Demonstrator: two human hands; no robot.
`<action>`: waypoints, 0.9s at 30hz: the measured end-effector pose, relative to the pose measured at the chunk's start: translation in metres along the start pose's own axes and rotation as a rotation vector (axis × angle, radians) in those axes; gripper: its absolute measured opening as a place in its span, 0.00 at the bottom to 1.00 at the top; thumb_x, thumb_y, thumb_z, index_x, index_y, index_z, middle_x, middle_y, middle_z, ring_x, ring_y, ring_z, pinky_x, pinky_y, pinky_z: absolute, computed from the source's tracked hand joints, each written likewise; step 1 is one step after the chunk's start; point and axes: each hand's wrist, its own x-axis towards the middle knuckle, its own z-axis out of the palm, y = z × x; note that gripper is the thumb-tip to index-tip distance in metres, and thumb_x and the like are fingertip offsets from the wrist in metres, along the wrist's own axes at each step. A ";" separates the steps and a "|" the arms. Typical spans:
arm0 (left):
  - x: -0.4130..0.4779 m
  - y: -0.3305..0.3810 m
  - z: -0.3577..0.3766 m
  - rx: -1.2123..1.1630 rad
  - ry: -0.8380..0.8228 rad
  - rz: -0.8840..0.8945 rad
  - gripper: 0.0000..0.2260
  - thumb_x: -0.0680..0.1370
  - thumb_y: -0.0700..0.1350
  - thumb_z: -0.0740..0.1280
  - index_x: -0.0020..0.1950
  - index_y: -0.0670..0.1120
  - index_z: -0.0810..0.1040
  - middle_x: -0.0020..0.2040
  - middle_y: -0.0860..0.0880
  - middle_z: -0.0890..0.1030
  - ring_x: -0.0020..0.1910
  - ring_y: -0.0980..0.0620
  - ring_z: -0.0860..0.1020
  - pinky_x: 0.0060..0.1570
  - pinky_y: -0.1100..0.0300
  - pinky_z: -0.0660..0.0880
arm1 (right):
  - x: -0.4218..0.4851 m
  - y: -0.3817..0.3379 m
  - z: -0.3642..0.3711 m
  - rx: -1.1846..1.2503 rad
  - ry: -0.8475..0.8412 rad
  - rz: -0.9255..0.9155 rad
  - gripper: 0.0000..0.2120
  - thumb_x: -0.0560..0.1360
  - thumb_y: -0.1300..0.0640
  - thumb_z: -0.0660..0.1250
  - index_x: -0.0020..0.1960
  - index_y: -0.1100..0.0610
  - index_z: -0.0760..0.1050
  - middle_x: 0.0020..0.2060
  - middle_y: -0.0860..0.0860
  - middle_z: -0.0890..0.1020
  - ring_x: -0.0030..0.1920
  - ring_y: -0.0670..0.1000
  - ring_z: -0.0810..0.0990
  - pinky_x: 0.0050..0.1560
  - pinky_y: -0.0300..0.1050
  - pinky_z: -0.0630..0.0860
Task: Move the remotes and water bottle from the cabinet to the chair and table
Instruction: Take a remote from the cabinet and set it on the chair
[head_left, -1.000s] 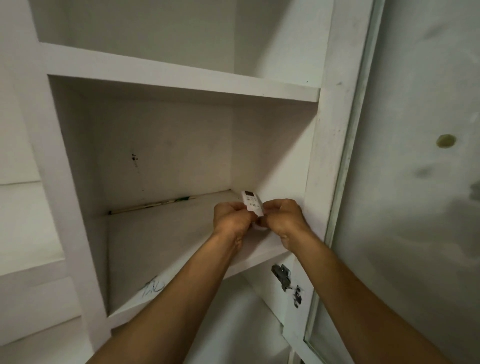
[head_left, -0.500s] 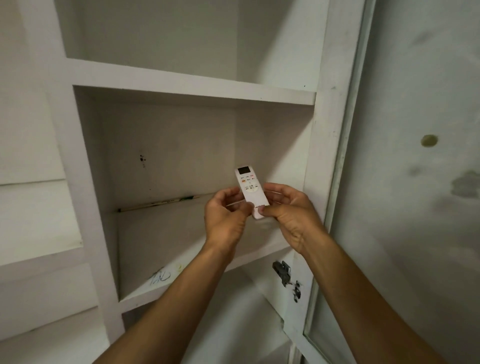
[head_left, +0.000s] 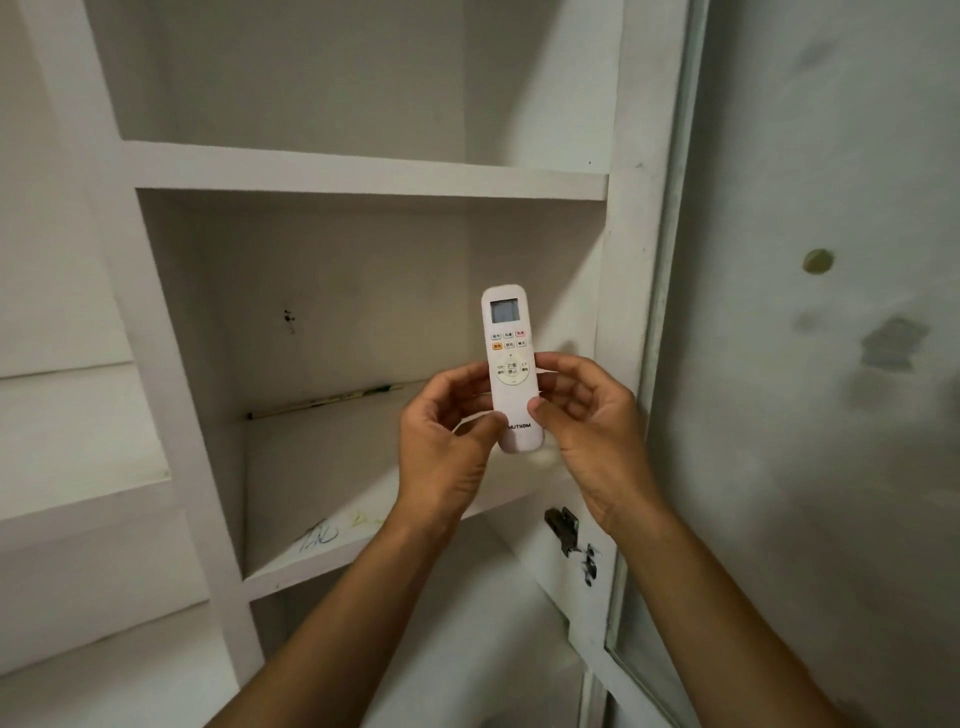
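A white remote (head_left: 509, 353) with a small screen and coloured buttons stands upright in front of the white cabinet (head_left: 631, 291), buttons facing me. My left hand (head_left: 447, 457) pinches its lower left edge and my right hand (head_left: 587, 431) pinches its lower right edge, thumbs on the front. It hangs above the middle shelf (head_left: 322, 499), clear of the board. No water bottle, other remote, chair or table is in view.
A thin stick (head_left: 322, 401) lies along the back of the middle shelf. Scribbles (head_left: 319, 535) mark the shelf's front edge. A metal hinge (head_left: 563, 527) sits on the cabinet's right post. A stained grey wall (head_left: 831, 364) stands to the right.
Both hands lifted the remote off the shelf and raised it upright toward me. My view tilted up slightly.
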 end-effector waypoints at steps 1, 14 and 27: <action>-0.002 0.003 0.002 0.008 -0.005 0.016 0.22 0.72 0.23 0.68 0.57 0.46 0.81 0.50 0.49 0.86 0.48 0.54 0.84 0.46 0.64 0.80 | -0.002 0.000 -0.002 0.018 0.006 -0.011 0.20 0.74 0.73 0.70 0.61 0.55 0.79 0.53 0.53 0.87 0.55 0.50 0.86 0.51 0.41 0.82; -0.022 0.015 0.024 -0.020 -0.107 0.047 0.18 0.76 0.30 0.70 0.60 0.50 0.79 0.52 0.54 0.85 0.53 0.55 0.84 0.48 0.64 0.80 | -0.030 -0.023 -0.026 -0.029 0.056 -0.092 0.21 0.74 0.72 0.70 0.60 0.51 0.78 0.53 0.53 0.86 0.56 0.52 0.85 0.49 0.42 0.83; -0.032 0.001 0.058 -0.290 -0.429 0.067 0.17 0.76 0.35 0.71 0.62 0.47 0.78 0.58 0.53 0.83 0.56 0.57 0.83 0.49 0.65 0.81 | -0.074 -0.054 -0.045 -0.419 0.409 -0.152 0.17 0.77 0.68 0.69 0.62 0.54 0.76 0.55 0.53 0.84 0.58 0.51 0.84 0.52 0.45 0.84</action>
